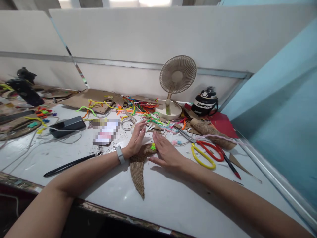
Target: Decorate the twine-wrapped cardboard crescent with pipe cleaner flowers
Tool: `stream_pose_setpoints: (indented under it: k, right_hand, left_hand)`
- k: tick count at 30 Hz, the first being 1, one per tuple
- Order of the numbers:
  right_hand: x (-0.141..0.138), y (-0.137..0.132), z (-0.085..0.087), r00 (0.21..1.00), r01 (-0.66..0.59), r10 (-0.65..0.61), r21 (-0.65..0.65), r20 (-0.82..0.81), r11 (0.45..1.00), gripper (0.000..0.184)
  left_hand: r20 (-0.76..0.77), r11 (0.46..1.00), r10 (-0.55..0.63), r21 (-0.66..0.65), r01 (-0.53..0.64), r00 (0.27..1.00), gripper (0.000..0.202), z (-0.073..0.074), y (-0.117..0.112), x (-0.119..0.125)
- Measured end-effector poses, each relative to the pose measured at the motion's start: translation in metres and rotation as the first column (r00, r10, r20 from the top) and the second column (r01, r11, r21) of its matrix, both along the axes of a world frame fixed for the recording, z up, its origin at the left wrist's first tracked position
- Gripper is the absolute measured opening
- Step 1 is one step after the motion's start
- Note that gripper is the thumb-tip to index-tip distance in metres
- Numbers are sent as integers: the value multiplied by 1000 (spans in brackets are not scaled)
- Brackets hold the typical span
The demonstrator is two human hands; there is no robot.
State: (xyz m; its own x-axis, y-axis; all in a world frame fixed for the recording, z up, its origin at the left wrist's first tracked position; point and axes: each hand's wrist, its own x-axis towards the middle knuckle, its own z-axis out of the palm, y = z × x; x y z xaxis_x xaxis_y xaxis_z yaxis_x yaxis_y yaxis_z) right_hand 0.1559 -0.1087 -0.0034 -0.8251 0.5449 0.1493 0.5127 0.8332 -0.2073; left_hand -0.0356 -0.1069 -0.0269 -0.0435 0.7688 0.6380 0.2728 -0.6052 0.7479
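A crescent-shaped piece covered with rows of brown twine (137, 170) lies on the white table, its pointed end toward me. Its upper part runs partly behind my hands. My left hand (135, 140), with a grey band at the wrist, rests by the upper left edge of the piece, fingers stretched out. My right hand (166, 151) lies over the right end of the piece, fingers extended and thumb apart. Close to those fingers a small green and yellow flower (153, 146) sits on the twine surface. Neither hand grips anything that I can see.
To the right lie scissors (203, 155) with red and yellow handles, a twine roll (213, 134) and a red-tipped pen (232, 168). Behind stand a small fan (177, 75) and a black bottle (205, 101). Leftward are a phone (106, 132), tape roll (127, 124) and power bank (67, 127).
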Motion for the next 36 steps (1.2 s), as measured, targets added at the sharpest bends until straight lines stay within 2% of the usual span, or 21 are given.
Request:
stream_pose_setpoints:
  k: [4, 8, 11, 13, 15, 20, 25, 28, 31, 34, 36]
  right_hand:
    - [-6, 1, -10, 987, -94, 105, -91, 120, 991, 98]
    - [-7, 3, -4, 981, -99, 120, -141, 150, 985, 99]
    - [-5, 9, 1, 989, -81, 101, -182, 104, 980, 91]
    - [-5, 11, 1, 1000, -18, 21, -139, 15, 990, 81]
    - [-5, 11, -2, 999, -2, -1, -86, -33, 996, 77]
    - [-4, 8, -10, 985, -139, 147, -84, 94, 987, 89]
    - [-2, 12, -7, 993, -71, 72, 21, -89, 997, 79]
    - [-2, 9, -8, 994, -109, 109, 1, -15, 994, 81]
    - [-1, 4, -8, 986, -137, 139, -31, 86, 990, 70]
    - [1, 0, -4, 992, -123, 122, 30, 37, 992, 57]
    - [0, -2, -1, 985, -174, 175, 66, -3, 982, 52]
  left_hand:
    - [1, 1000, -11, -24, 11, 1000, 40, -1, 0, -2]
    - [13, 997, -31, -68, 32, 999, 40, 1, -2, -3]
    - [17, 995, -42, -89, 44, 999, 40, 2, -3, -4]
    - [13, 995, -53, -89, 54, 998, 40, 1, -4, -5]
    - [21, 994, -67, -86, 69, 998, 39, 0, -4, -5]
    - [43, 992, -91, -80, 94, 995, 39, 1, -5, -5]
    - [52, 990, -91, -100, 96, 994, 39, 5, -7, -5]
    - [59, 990, -93, -100, 99, 994, 38, 4, -7, -5]
    - [49, 991, -87, -98, 91, 995, 38, 2, -7, -5]
    - [23, 992, -85, -92, 87, 996, 37, 1, -8, -5]
    - [22, 991, -82, -100, 84, 996, 37, 1, -8, -4]
